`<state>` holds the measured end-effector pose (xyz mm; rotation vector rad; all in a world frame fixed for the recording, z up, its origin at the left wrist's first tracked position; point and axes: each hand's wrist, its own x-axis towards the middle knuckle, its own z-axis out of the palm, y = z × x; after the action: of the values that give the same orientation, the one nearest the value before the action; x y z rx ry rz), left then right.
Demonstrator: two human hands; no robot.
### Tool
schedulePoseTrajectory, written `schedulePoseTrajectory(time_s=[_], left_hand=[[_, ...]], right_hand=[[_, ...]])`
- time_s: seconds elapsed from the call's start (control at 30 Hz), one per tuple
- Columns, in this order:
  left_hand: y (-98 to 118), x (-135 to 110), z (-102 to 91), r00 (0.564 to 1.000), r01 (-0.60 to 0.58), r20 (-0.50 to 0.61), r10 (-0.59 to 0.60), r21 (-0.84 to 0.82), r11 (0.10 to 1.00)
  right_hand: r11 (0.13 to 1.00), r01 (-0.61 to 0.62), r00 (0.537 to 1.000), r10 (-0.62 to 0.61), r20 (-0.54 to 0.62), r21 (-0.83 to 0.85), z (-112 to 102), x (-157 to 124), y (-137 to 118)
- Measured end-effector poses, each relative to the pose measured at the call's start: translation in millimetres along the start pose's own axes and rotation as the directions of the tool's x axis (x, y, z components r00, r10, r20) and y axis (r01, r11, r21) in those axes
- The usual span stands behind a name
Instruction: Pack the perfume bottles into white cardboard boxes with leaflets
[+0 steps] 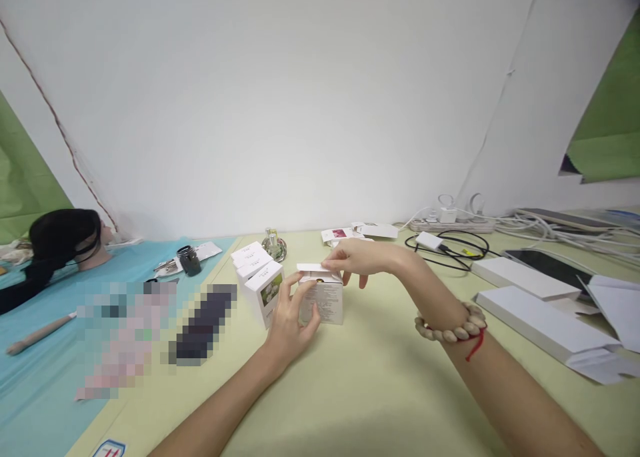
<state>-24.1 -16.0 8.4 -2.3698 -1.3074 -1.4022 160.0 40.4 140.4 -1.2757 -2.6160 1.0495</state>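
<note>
White box (334, 310), fine print (330, 299) illegible, in the grip of the left hand (294, 320), its flap (310, 267) in the right hand (363, 255)

Print on box (330, 303): too small for me to read
Box's left side: partly behind my left hand (293, 317)
Box inside: can't see in
Packets (336, 234) at back: partly behind my right hand (359, 255)
Pixelated patches (204, 327): two, contents unreadable
Black hair (63, 233): cut off, left edge
Sticker (109, 448): cut off, bottom edge
My forearms (220, 403): cut off, bottom edge
</note>
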Motion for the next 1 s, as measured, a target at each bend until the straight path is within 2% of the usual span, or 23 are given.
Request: schedulePoseTrajectory(time_s=[0.23,0.5,0.77,1.0], left_hand=[[3.6,-1.8,-0.6,0.997,0.041,0.059,-0.040,-0.021,0.999],[14.9,0.1,-1.7,0.994,0.097,0.053,-0.096,-0.021,0.995],[17.4,2.2,-1.7,0.980,0.136,0.125,-0.155,0.152,0.979],[16.5,-0.7,-2.4,0.981,0.104,0.117,-0.156,0.363,0.926]], right_hand=[[1.000,-0.012,0.999,0.011,0.047,0.010,-0.4,-2.1,-2.0],[0.999,-0.007,0.992,0.002,0.125,0.037,-3.0,-5.6,-7.0],[0.997,0.014,0.982,-0.027,0.189,0.071,-4.1,-5.9,-7.5],[0.999,0.009,0.985,-0.016,0.174,0.043,-4.1,-2.0,-2.3]])
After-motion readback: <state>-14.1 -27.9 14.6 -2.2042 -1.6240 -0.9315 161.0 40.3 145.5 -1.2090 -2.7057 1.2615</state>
